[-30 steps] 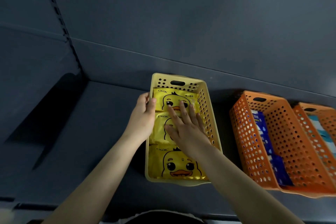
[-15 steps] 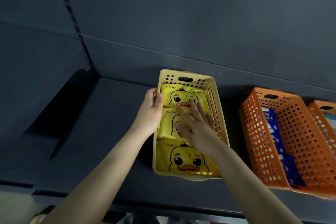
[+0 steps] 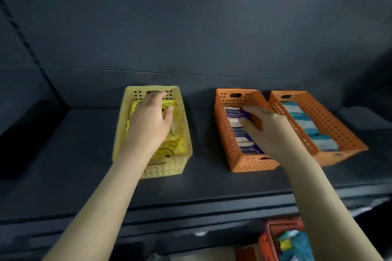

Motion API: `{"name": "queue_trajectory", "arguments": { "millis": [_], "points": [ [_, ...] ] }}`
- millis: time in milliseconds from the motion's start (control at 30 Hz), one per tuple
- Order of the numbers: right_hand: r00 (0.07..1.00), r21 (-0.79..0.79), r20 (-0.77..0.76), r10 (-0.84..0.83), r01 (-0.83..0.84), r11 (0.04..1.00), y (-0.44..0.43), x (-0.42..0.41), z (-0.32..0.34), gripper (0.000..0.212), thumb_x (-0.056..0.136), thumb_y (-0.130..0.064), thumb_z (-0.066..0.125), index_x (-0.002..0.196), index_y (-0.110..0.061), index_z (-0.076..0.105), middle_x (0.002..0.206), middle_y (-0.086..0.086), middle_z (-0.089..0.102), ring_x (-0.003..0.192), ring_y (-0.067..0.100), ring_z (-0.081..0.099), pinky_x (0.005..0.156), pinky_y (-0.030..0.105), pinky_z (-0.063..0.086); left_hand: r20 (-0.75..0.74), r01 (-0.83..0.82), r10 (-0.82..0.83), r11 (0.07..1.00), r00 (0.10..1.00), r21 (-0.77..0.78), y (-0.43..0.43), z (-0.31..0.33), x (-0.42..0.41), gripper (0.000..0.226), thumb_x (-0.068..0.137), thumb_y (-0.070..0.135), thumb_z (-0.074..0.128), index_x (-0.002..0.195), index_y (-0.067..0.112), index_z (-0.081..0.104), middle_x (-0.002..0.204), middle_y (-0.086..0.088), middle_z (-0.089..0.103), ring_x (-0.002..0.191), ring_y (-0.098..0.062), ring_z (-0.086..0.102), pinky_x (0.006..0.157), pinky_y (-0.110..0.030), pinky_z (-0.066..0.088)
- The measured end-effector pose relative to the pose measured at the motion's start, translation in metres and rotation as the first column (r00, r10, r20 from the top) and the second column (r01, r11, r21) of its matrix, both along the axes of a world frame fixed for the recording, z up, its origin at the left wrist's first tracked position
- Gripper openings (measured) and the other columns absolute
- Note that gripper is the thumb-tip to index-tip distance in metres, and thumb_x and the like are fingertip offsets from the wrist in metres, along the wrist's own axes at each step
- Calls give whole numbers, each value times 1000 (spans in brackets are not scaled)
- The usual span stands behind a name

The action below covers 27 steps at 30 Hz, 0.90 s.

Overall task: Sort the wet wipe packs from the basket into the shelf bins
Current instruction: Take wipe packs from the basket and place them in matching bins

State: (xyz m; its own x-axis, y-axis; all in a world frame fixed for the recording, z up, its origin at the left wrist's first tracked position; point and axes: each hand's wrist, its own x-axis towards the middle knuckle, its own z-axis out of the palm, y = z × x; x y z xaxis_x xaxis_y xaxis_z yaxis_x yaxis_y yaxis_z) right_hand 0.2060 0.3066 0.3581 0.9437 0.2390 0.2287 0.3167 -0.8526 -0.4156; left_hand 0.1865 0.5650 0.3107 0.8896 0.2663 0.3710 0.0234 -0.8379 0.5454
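Bright yellow packs fill the yellow bin.

I read the yellow bin, at 9 o'clock, as perforated plastic with a dull sheen. The middle orange bin and the right orange bin, at 3 o'clock, are the same perforated plastic. The yellow packs and the blue packs are glossy film. The shelf is smooth and matt.

Looks like a shop or stockroom. Shown by a dark grey metal shelf backed by a slotted upright strip, carrying a perforated yellow plastic bin, a perforated orange plastic bin and a second orange bin side by side, each stocked in a single colour, above a red plastic basket of mixed goods.
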Motion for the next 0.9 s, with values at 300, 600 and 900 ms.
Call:
{"name": "queue_trajectory", "arguments": {
  "millis": [300,600,900],
  "points": [
    [898,-7,-210,-386,393,919,-231,-155,-60,38,91,-31,63,127,-18,62,110,12,70,100,29,66,82,35,47,62,350,-346,935,936,-65,-242,-41,-86,27,92,19,59,118,11,61,112,-6,67,99,-28,64,74,-39,51],
    [653,-72,-538,-533,594,801,-367,-238,-187,31,92,-23,62,121,-12,67,117,10,70,106,30,64,84,29,43,-457,578,-583,798,671,-170,-379,-174,-149,36,94,29,56,127,16,55,125,-3,62,114,-22,59,92,-37,49],
    [486,-140,-746,-455,553,821,-458,-208,-281,26,95,-16,56,118,-13,68,119,5,69,108,25,63,84,25,40,-771,412,-565,803,295,-430,-468,-280,-125,34,97,27,53,128,12,52,129,-6,59,113,-21,58,94,-33,48]
  ]
}}
